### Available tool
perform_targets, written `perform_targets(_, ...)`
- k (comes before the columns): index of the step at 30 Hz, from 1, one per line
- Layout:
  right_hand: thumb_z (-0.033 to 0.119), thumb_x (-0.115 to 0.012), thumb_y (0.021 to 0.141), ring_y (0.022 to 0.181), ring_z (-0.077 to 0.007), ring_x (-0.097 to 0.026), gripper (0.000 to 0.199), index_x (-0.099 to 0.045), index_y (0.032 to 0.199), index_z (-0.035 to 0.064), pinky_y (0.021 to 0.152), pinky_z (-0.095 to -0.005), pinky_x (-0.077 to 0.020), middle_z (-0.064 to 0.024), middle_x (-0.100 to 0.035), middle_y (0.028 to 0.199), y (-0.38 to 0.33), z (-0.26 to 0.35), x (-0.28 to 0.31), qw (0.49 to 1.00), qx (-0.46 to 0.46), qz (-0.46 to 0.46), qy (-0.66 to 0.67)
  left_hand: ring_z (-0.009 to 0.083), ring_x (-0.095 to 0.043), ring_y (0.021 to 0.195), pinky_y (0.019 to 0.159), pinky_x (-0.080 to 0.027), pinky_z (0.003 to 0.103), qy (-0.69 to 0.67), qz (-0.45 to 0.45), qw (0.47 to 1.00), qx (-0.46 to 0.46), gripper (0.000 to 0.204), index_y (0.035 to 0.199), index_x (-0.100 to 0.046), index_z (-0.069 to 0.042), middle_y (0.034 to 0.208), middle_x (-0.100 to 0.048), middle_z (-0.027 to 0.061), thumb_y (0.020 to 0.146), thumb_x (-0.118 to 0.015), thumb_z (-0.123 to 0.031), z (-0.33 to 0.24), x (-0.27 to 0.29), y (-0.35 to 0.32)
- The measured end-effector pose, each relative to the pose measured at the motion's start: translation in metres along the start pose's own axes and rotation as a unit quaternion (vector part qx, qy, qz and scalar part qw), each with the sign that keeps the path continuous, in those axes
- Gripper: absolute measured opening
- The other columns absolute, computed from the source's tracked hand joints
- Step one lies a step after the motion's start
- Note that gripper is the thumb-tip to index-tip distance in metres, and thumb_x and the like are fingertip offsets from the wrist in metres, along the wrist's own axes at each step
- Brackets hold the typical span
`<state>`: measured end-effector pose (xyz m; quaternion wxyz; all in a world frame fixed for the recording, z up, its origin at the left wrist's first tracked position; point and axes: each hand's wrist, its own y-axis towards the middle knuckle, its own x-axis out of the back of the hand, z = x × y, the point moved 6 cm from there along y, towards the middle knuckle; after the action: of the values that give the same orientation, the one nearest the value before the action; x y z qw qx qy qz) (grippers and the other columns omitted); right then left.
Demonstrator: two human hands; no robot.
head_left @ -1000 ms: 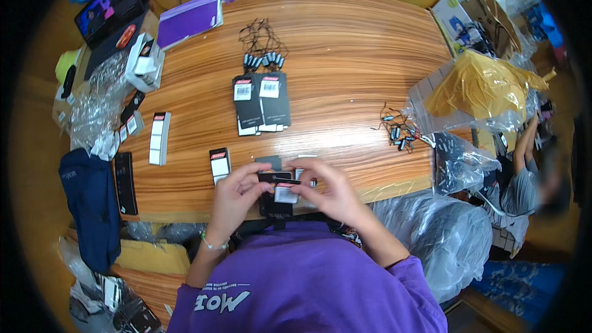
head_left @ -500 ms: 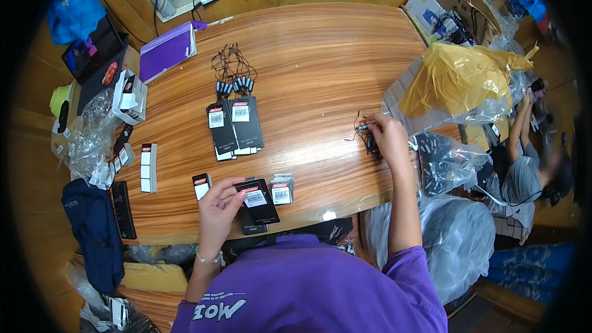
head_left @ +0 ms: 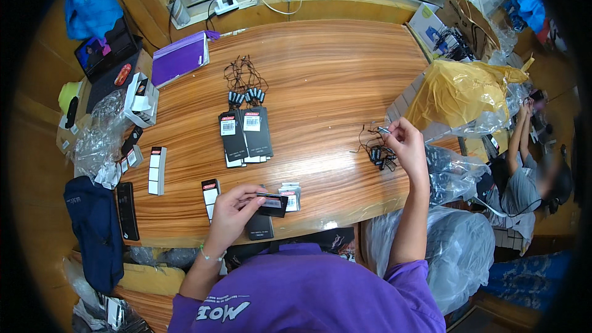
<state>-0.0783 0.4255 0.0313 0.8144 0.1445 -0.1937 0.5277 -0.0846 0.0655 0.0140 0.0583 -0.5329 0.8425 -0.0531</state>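
My left hand (head_left: pixel 231 213) holds a small flat black packet (head_left: pixel 272 204) with a white label just above the near edge of the wooden table (head_left: pixel 320 74). Another black packet (head_left: pixel 260 228) lies under it, and small labelled pieces (head_left: pixel 290 196) sit beside it. My right hand (head_left: pixel 408 145) is stretched out to the right and pinches one thin black cord from a tangle of cords with tags (head_left: pixel 377 151). Two stacks of black packets (head_left: pixel 245 132) lie at the table's middle, with more corded tags (head_left: pixel 245 94) behind them.
A purple folder (head_left: pixel 182 58) and a white box (head_left: pixel 139 98) lie at the table's left, a power strip (head_left: pixel 225 5) at the back. A yellow bag (head_left: pixel 459 92) and clear plastic wraps crowd the right. Another person (head_left: pixel 524 172) sits at the far right.
My hands were together on the packet at the near edge. My right hand has left it and reached right to the cord tangle, lifting one cord. My left hand keeps the packet.
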Motion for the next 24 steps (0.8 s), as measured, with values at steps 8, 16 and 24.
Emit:
perform_targets(8,-0.001,-0.06,0.075,0.062,-0.0072,-0.051,0.007,-0.054,0.076,-0.0017,0.057,-0.0215,-0.0406,-0.0015,-0.055,0.066,-0.013,0.041,0.0,0.999,0.04,0.004,0.001,0.0141,-0.063,0.082,0.073,-0.049,0.025,0.188,0.182,0.963,-0.057,0.014,0.095,-0.062,0.0,0.088,-0.066,0.0076,0.083,-0.058,-0.007,-0.049,-0.031,0.008)
perform_targets(16,-0.001,-0.058,0.08,0.064,-0.0074,-0.055,0.008,-0.054,0.087,-0.0017,0.059,-0.0196,-0.0428,-0.0027,-0.059,0.069,-0.026,0.038,-0.029,0.962,-0.012,0.12,0.244,0.015,-0.061,0.086,0.076,-0.049,0.026,0.109,0.155,0.976,-0.108,0.014,0.096,-0.062,0.0,0.098,-0.064,0.0102,0.083,-0.057,-0.003,-0.056,-0.05,0.023)
perform_targets(24,0.002,-0.061,0.079,0.067,-0.0064,-0.053,0.01,-0.056,0.087,-0.0016,0.063,-0.019,-0.0404,0.0008,-0.056,0.068,-0.05,0.068,-0.07,0.959,0.025,0.194,0.205,0.0088,-0.059,0.085,0.072,-0.048,0.022,0.08,0.196,0.973,-0.091,0.014,0.095,-0.064,-0.001,0.103,-0.061,0.0094,0.082,-0.059,-0.003,-0.045,-0.075,0.046)
